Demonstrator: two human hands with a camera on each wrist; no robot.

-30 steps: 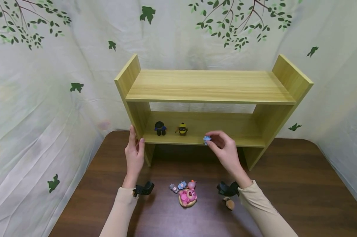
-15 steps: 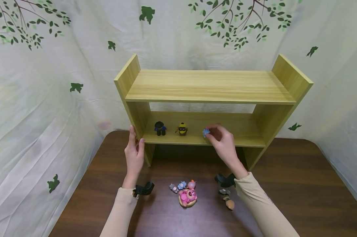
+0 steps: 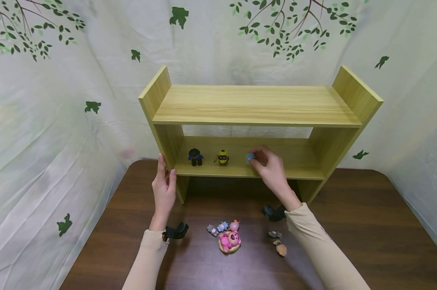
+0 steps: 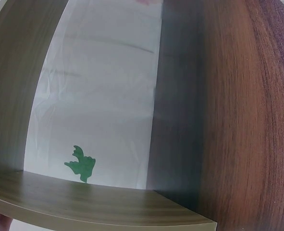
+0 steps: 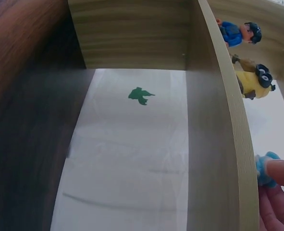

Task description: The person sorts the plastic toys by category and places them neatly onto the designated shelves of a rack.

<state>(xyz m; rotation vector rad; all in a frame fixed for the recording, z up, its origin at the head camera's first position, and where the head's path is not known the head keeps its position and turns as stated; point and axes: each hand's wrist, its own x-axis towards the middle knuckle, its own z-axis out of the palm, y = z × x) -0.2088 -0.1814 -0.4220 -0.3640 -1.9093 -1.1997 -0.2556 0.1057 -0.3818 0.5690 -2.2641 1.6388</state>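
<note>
"Right hand and blue toy have moved since 1 second ago: deeper into the shelf and slightly toward its left side."

"How's the grip?"

"Thumb and fingers are clamped on the blue toy, so it sits at the fingertips, pointing toward the shelf's left end. It's over the lower board; I can't tell whether it touches, nor how its long axis runs."

"Which hand is nearer?"

"Right hand, clearly. The left hand touches the shelf's left side, its fingers straight."

"Around the toy?"

"2 figures stand between it and the shelf's left side: a yellow figure, then a dark figure. On the table, in front of the shelf, lies a pink bear."

"Anything else different?"

"Before the shelf's right half, a grey thing now shows; the wrist camera hid it earlier."
</note>
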